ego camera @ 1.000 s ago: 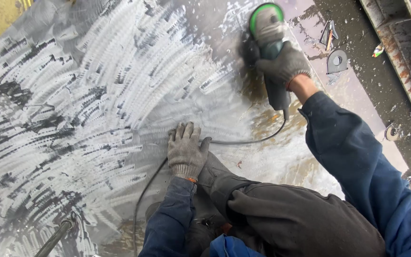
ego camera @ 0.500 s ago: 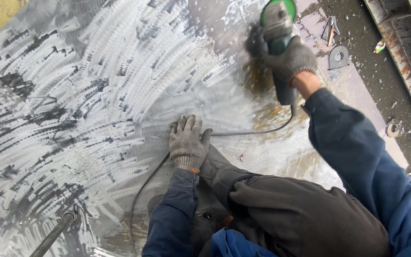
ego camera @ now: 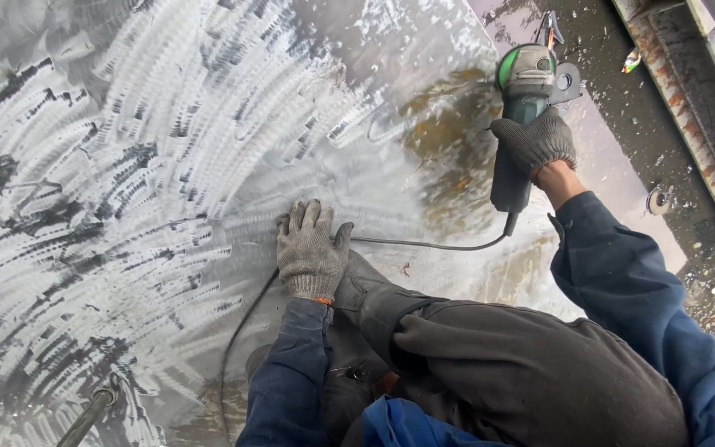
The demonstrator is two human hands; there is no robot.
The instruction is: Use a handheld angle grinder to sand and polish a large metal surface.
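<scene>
The grinder [ego camera: 523,108] sits at the far right of the big steel plate [ego camera: 167,165], close to the plate's right edge, with its green-capped head pointing away from the person and its dark handle running back toward them. So its long axis lies roughly along the reach of the right arm, tilted a little. The right hand [ego camera: 534,142], in a grey knit glove, is wrapped shut round the body just behind the head. The left hand [ego camera: 312,248], gloved the same, lies flat and spread on the plate well to the left of the grinder and nearer the person's knee [ego camera: 424,331], gripping nothing, only bracing. The cord [ego camera: 424,243] runs from the handle's tail leftward, passing just beside the left hand. A rusty brown patch [ego camera: 448,124] lies on the plate just left of the grinder.
</scene>
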